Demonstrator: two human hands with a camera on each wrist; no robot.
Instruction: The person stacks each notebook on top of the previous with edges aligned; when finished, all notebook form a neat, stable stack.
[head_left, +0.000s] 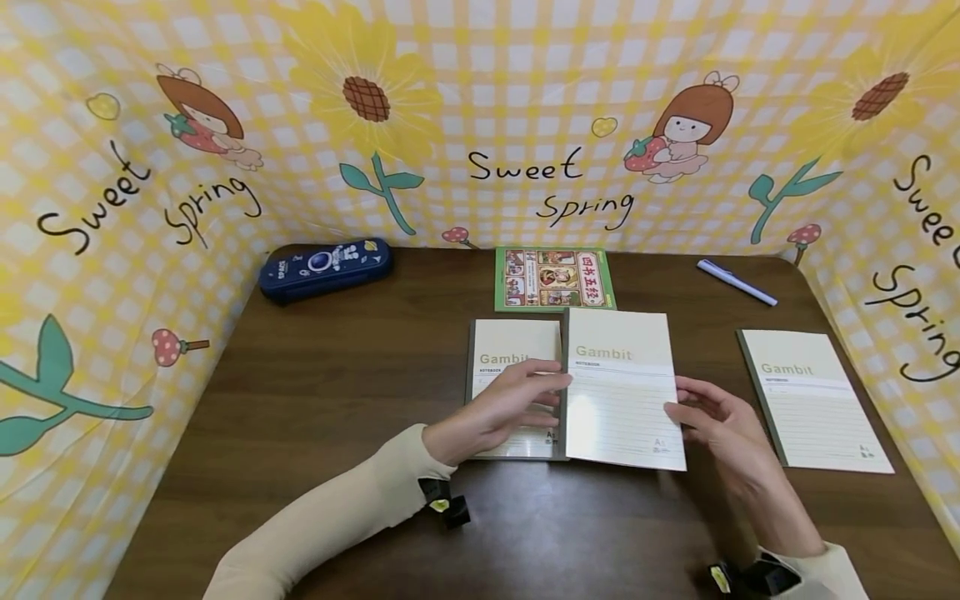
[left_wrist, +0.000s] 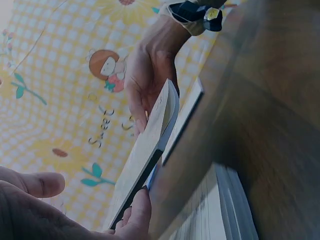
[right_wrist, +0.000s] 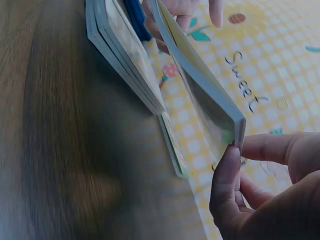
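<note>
A cream "Gambit" notebook (head_left: 622, 392) is raised off the brown table (head_left: 337, 400), tilted, between both hands. My left hand (head_left: 551, 385) holds its spine edge, with fingers on both sides of it in the right wrist view. My right hand (head_left: 678, 408) pinches the opposite edge between thumb (right_wrist: 225, 185) and fingers. In the left wrist view the notebook (left_wrist: 150, 150) shows edge-on, with a left finger (left_wrist: 137, 215) under it. Beneath my left hand lies a stack of matching notebooks (head_left: 510, 346), which the lifted one partly overlaps.
Another Gambit notebook (head_left: 813, 400) lies flat at the right. A green picture book (head_left: 553, 279) sits behind the stack. A blue pencil case (head_left: 326, 268) is at the back left and a pen (head_left: 737, 282) at the back right. Yellow checked cloth walls (head_left: 480, 100) surround the table.
</note>
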